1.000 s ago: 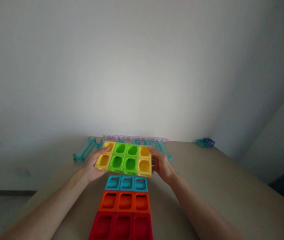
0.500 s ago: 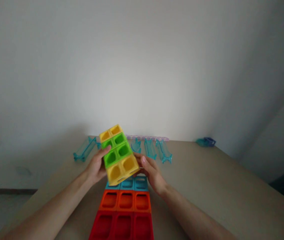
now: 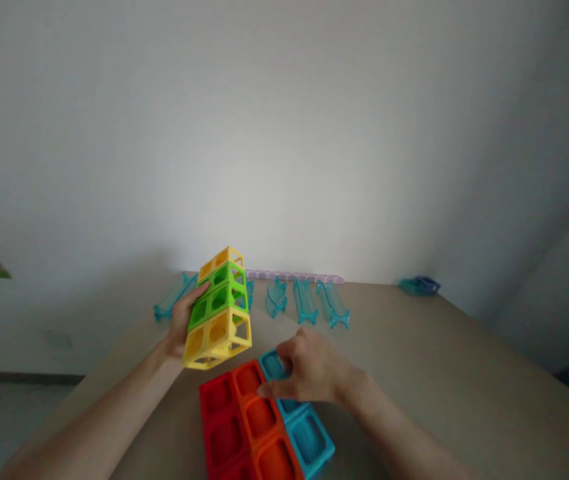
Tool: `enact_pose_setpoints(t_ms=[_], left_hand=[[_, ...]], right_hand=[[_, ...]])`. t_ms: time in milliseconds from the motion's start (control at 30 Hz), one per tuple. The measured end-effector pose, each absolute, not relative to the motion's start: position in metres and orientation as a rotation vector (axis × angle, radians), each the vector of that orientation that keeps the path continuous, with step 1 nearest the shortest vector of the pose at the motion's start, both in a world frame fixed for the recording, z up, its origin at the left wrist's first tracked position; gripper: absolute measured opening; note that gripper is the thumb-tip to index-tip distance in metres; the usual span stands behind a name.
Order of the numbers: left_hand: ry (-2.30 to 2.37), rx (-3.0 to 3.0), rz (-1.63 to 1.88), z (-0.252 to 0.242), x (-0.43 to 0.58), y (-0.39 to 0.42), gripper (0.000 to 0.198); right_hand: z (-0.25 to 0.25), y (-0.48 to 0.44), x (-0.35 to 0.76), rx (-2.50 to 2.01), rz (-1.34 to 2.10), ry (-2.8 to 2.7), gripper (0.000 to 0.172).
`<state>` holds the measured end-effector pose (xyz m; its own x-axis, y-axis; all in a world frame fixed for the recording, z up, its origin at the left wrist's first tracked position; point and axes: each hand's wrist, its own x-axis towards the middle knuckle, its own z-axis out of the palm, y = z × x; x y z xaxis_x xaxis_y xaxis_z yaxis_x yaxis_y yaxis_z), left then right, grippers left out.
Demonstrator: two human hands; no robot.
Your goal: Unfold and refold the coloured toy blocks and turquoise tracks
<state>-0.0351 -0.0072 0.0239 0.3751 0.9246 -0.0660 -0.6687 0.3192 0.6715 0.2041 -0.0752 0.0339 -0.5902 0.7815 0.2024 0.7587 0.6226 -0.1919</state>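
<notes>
My left hand (image 3: 183, 319) is closed round the left side of a yellow and green block of joined plastic cubes (image 3: 214, 305), held up tilted above the table. The block's right side shows open square frames. Lower down, a red, orange and blue block of joined cubes (image 3: 261, 419) lies at an angle on the table, its near end cut off by the picture's edge. My right hand (image 3: 317, 368) grips its far right part, thumb over an orange cube and fingers curled at the blue row. Its fingertips are partly hidden.
Clear teal plastic channel pieces (image 3: 305, 301) lie in a row toward the back of the table (image 3: 399, 380). A pale purple patterned strip (image 3: 297, 276) runs along the wall. Teal and dark blue pieces (image 3: 419, 286) sit at the back right corner.
My right hand has left the yellow and green block and moved down onto the red, orange and blue one, which has turned. The yellow and green block has rotated, showing its side frames.
</notes>
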Motion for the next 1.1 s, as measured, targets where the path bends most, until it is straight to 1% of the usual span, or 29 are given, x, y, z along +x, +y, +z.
enact_pose_setpoints(t_ms=[100,267,433,500,567,667,733,800,867,900,967,1033,1100], left_hand=[[0.528,0.629,1.101,0.026,-0.036,-0.008,0.031],[0.524,0.645,1.025,0.024,-0.038,-0.009,0.03],[0.522,0.644,0.917,0.021,-0.04,-0.006,0.033],[0.514,0.633,0.913,0.021,-0.039,-0.006,0.032],[0.503,0.617,0.887,0.023,-0.038,-0.008,0.032],[0.506,0.622,0.84,0.025,-0.029,-0.014,0.032],[0.503,0.681,0.913,0.025,-0.02,-0.02,0.032],[0.497,0.778,1.006,0.025,-0.01,-0.026,0.04],[0.491,0.878,1.134,0.024,-0.001,-0.033,0.055],[0.485,0.919,1.19,0.023,0.002,-0.035,0.064],[0.47,0.989,1.233,0.023,0.006,-0.038,0.077],[0.473,1.049,1.208,0.022,0.006,-0.039,0.079],[0.494,1.1,1.199,0.022,0.005,-0.038,0.073]], right_hand=[[0.037,-0.08,0.201,-1.262,0.039,-2.644,0.06],[0.041,-0.082,0.196,-1.27,0.097,-2.652,0.063],[0.042,-0.084,0.197,-1.345,0.205,-2.557,0.055],[0.04,-0.082,0.195,-1.322,0.259,-2.42,0.053],[0.037,-0.079,0.191,-1.32,0.411,-2.166,0.05],[0.031,-0.073,0.183,-1.246,0.883,-1.764,0.046],[0.028,-0.071,0.179,-1.136,1.149,-1.569,0.047],[0.025,-0.07,0.175,-1.036,1.259,-1.409,0.051],[0.025,-0.071,0.173,-0.937,1.293,-1.282,0.058],[0.024,-0.072,0.172,-0.888,1.305,-1.239,0.059],[0.024,-0.072,0.171,-0.819,1.322,-1.196,0.051],[0.024,-0.072,0.172,-0.793,1.324,-1.191,0.043],[0.023,-0.07,0.173,-0.788,1.321,-1.2,0.039]])
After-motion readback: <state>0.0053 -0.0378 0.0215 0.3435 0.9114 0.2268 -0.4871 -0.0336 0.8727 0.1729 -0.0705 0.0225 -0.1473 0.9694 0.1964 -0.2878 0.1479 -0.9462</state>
